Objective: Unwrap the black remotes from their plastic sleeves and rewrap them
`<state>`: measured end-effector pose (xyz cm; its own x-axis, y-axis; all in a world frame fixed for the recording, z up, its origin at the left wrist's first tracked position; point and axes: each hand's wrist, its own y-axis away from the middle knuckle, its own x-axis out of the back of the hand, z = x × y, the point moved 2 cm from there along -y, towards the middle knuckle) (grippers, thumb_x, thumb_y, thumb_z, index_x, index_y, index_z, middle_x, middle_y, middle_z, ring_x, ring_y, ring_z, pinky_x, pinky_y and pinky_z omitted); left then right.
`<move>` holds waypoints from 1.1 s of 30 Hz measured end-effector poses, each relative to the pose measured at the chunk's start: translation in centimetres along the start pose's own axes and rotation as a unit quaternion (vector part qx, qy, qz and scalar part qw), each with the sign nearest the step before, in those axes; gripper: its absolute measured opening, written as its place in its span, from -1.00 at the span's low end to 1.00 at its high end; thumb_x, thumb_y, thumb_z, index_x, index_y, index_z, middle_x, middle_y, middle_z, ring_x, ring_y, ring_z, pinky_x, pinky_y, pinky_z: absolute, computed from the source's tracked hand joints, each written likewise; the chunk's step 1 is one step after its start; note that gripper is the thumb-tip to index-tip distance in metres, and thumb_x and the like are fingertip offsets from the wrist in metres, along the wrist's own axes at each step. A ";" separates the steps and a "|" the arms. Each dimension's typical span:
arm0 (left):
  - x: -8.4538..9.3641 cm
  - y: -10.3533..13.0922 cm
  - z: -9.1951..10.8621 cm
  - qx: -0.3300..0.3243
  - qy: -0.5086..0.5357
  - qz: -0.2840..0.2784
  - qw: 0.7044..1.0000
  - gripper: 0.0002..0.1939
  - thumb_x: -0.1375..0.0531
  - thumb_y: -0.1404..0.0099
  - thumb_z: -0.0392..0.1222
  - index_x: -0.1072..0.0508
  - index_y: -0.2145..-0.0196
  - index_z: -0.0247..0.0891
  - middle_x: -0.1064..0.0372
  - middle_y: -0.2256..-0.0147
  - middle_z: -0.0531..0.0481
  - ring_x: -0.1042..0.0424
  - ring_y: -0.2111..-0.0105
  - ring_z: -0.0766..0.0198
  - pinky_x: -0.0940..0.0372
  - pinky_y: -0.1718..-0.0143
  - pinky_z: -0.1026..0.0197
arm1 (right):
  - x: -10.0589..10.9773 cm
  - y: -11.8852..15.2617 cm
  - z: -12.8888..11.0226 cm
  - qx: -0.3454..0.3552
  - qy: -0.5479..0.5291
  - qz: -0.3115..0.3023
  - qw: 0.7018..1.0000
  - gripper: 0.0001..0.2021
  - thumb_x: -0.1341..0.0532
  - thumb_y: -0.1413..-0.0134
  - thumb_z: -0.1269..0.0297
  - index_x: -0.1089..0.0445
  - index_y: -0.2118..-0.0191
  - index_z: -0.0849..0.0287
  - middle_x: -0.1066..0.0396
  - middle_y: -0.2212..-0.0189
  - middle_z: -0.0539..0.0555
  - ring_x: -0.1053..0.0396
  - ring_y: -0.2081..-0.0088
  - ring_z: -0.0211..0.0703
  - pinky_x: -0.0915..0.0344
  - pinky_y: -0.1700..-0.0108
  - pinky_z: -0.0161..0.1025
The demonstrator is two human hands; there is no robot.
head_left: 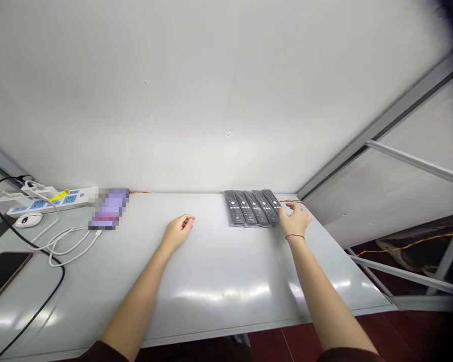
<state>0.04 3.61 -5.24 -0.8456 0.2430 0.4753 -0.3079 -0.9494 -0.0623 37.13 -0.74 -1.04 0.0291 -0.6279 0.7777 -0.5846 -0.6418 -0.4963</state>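
Note:
Several black remote controls (257, 208) in clear plastic sleeves lie side by side on the grey-white table (219, 271), near the wall. My right hand (295, 219), with a thin dark band at the wrist, is at the right end of this row. A gap shows between its thumb and bent fingers, and the thumb is close to the last remote; whether it touches is unclear. To the left of the row, my left hand (178, 229) rests over the table with its fingers curled in and nothing visible in them.
At the left are a power strip (72, 198), a pixelated phone (110, 208) with a coiled white cable (62, 246), a white mouse (28, 219), a black cable (62, 279) and a dark phone (3, 271). A white wall (211, 100) borders the back; metal framing (407, 274) stands right.

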 end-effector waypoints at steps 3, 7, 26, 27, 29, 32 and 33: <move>-0.1 -0.1 -0.1 -0.002 0.004 0.004 1.000 -0.70 0.03 -0.29 -0.08 -0.41 0.17 -0.23 -0.40 0.46 0.03 -0.39 0.47 0.31 -0.28 0.38 0.27 | -0.2 4.1 -5.9 0.059 -0.065 -0.033 0.996 -0.78 -0.03 -0.04 0.29 -0.35 0.25 0.22 -0.44 0.31 0.16 -0.37 0.27 -0.10 -0.27 0.16 -0.17; 0.5 -0.1 0.4 -0.056 -0.101 0.038 0.993 -0.70 0.07 -0.32 -0.20 -0.38 0.11 -0.26 -0.44 0.38 -0.03 -0.40 0.40 0.28 -0.28 0.29 0.24 | -1.0 10.9 -14.7 0.214 -0.188 -0.179 0.942 -0.79 0.04 -0.15 0.31 -0.32 0.36 0.16 -0.39 0.45 0.07 -0.32 0.40 -0.18 -0.22 0.30 -0.27; 2.7 1.7 -0.9 -0.120 -0.282 0.027 0.951 -0.72 0.01 -0.33 -0.17 -0.35 0.50 -0.23 -0.35 0.45 -0.06 -0.29 0.38 0.19 -0.17 0.27 0.15 | -4.8 16.1 -21.2 0.281 -0.077 -0.276 0.916 -0.83 -0.04 -0.16 0.30 -0.31 0.40 0.15 -0.42 0.47 0.10 -0.29 0.48 -0.16 0.02 0.46 -0.28; 2.8 1.8 -0.9 -0.120 -0.276 0.025 0.953 -0.72 0.01 -0.33 -0.17 -0.35 0.50 -0.23 -0.35 0.46 -0.05 -0.29 0.39 0.20 -0.17 0.27 0.15 | -4.8 16.1 -21.1 0.280 -0.082 -0.274 0.916 -0.83 -0.04 -0.16 0.31 -0.30 0.41 0.15 -0.42 0.47 0.09 -0.29 0.48 -0.16 0.02 0.46 -0.28; 3.0 2.0 -0.9 -0.120 -0.261 0.022 0.958 -0.73 0.01 -0.33 -0.18 -0.37 0.48 -0.23 -0.36 0.46 -0.03 -0.29 0.39 0.21 -0.17 0.27 0.16 | -4.6 16.1 -20.7 0.283 -0.100 -0.273 0.914 -0.83 -0.04 -0.15 0.30 -0.28 0.44 0.14 -0.41 0.47 0.07 -0.30 0.46 -0.17 0.01 0.45 -0.28; 3.2 2.0 -0.9 -0.118 -0.241 0.018 0.963 -0.76 0.01 -0.32 -0.20 -0.40 0.42 -0.22 -0.39 0.44 -0.02 -0.30 0.38 0.22 -0.17 0.27 0.17 | -4.4 16.0 -20.1 0.284 -0.135 -0.275 0.908 -0.82 -0.06 -0.14 0.29 -0.25 0.47 0.14 -0.39 0.49 0.04 -0.30 0.44 -0.18 -0.04 0.41 -0.30; 3.2 2.0 -0.9 -0.117 -0.236 0.017 0.965 -0.76 0.00 -0.32 -0.20 -0.41 0.41 -0.22 -0.40 0.43 -0.02 -0.31 0.38 0.22 -0.18 0.26 0.17 | -4.4 15.9 -19.9 0.282 -0.146 -0.277 0.907 -0.82 -0.06 -0.13 0.29 -0.24 0.49 0.13 -0.38 0.51 0.03 -0.30 0.44 -0.19 -0.06 0.41 -0.30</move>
<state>-3.71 2.64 -4.60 -0.5809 0.0419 0.8129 -0.4194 -0.8713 -0.2548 11.56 0.57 -4.64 0.4532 -0.1770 0.8736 0.0907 -0.9659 -0.2427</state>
